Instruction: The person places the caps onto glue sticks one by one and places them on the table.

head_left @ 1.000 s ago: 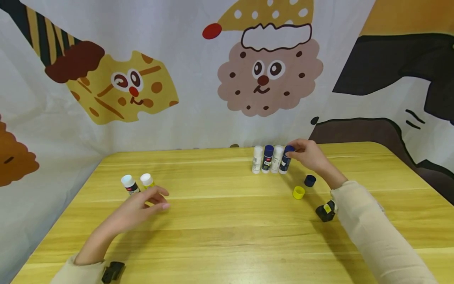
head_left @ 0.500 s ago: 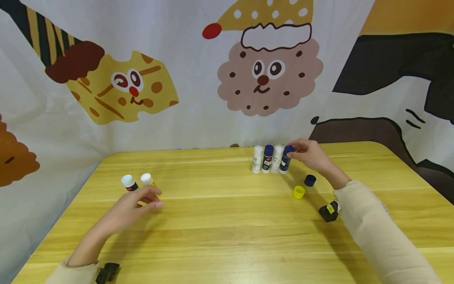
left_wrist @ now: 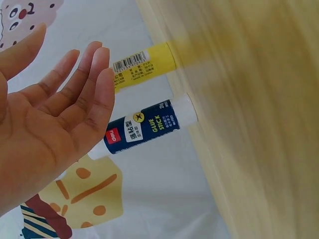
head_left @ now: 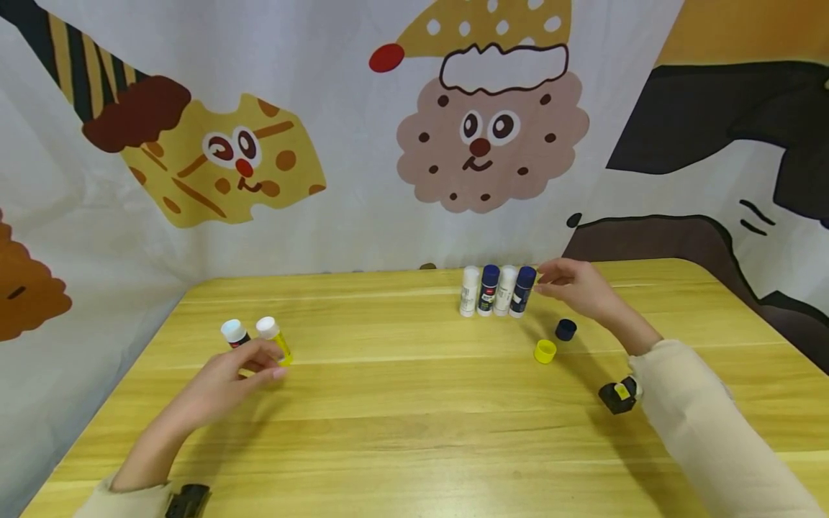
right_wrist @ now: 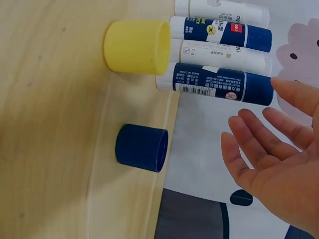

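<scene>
Four-in-line is how the far row stands upright: white glue stick (head_left: 469, 291), navy glue stick (head_left: 488, 290), another white glue stick (head_left: 505, 291) and, at the right end, a navy-capped glue stick (right_wrist: 209, 84). My right hand (head_left: 578, 289) is just right of that end stick, fingers loosely bent and holding nothing. At the left, a yellow glue stick with a white cap (head_left: 268, 328) and a navy-labelled glue stick (left_wrist: 144, 128) stand upright. My left hand (head_left: 223, 381) hovers in front of them, relaxed, partly hiding both in the head view.
A yellow cap (head_left: 545, 351) and a navy cap (head_left: 566, 329) lie on the wooden table (head_left: 401, 432), in front of the row's right end. Behind the table hangs a white cloth (head_left: 363, 144) with cartoon prints.
My right hand has let go of the end navy glue stick and moved slightly right. My left hand has drifted left, showing more of the yellow glue stick.
</scene>
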Available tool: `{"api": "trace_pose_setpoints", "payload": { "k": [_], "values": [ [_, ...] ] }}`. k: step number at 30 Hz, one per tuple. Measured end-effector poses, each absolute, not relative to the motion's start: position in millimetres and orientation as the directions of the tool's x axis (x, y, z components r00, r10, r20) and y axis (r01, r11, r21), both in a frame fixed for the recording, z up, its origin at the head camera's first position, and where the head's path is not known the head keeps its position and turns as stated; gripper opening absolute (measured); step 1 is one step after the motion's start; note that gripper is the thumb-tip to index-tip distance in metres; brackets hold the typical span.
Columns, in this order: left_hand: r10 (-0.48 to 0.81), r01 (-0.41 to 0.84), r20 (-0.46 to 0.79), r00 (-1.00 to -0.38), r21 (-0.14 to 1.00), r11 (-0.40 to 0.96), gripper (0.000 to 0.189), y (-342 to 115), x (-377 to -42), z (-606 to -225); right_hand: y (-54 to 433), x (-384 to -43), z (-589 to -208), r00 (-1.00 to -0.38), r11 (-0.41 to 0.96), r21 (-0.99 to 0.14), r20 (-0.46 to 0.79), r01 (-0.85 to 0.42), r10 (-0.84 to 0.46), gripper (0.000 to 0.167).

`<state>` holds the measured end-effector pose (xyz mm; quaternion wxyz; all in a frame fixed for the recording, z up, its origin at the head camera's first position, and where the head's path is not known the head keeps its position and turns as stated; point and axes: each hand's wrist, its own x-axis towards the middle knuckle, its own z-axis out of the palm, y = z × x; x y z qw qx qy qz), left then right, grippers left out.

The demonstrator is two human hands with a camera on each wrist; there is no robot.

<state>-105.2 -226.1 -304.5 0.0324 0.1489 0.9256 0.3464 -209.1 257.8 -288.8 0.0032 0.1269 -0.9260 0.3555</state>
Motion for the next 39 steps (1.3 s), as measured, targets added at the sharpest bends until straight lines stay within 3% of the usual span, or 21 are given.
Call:
{"api": "trace_pose_setpoints", "payload": {
  "k": [27, 39],
  "values": [
    [0.168, 0.149, 0.026, -0.985, 0.612, 0.777, 0.046, -244.8, -108.4, -311.3, 274.0, -179.6, -300.4, -0.916, 0.704, -0.609, 0.1, -0.365, -0.388, 0.032],
    [0.148, 0.11, -0.009, -0.989, 0.621, 0.776, 0.054, -241.0, -112.5, -308.8, 277.6, -168.1, -307.1, -0.882, 0.643, -0.646, 0.102, -0.411, -0.461, 0.026]
  ]
}}
